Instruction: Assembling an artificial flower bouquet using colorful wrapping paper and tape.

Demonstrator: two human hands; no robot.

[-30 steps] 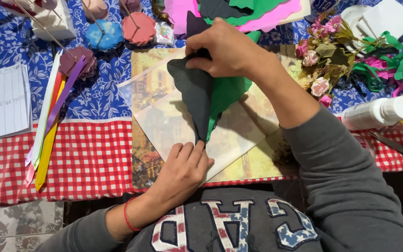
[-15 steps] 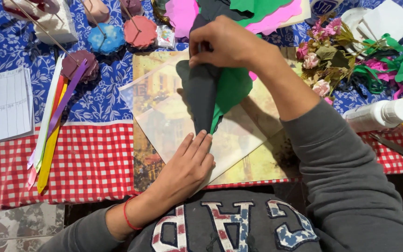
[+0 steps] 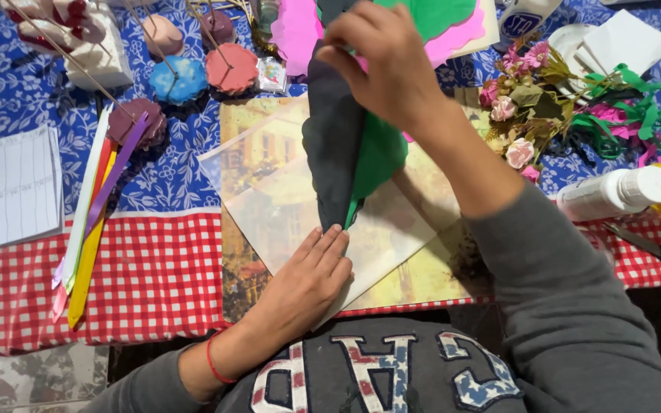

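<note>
Your right hand [image 3: 388, 65] had its fingers closed in a pinch on the top of a dark grey leaf-shaped foam sheet [image 3: 330, 145], which lay against a green foam leaf [image 3: 380, 157] above the translucent paper sheet [image 3: 284, 206] on the printed board [image 3: 422, 275]. Your left hand [image 3: 307, 279] lay flat, fingers together, holding nothing, fingertips touching the grey leaf's lower tip. A white glue bottle [image 3: 613, 193] lay well apart at the right.

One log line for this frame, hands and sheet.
right hand: pinching top of dark grey leaf-shaped sheet | left hand: flat on translucent paper near sheet tip
</note>
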